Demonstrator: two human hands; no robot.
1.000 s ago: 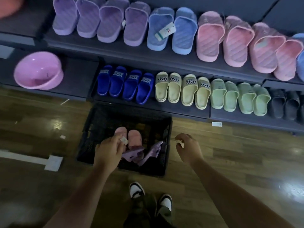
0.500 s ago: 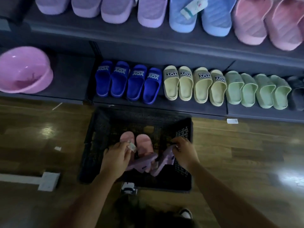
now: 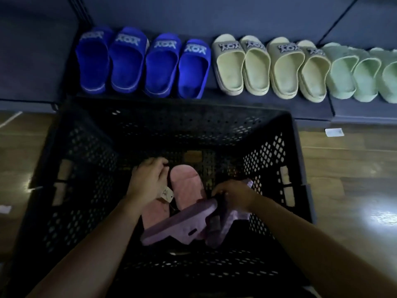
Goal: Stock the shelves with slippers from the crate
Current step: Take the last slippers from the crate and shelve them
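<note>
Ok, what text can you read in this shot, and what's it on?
"XOY": straps of the blue slippers.
"XOY": straps of the yellow slippers.
Paper tag: too blurred to read.
Floor label: too blurred to read.

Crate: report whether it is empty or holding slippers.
Not empty: pink slippers and purple slippers lie in the crate, the left hand gripping a pink one, the right hand a purple one.
</note>
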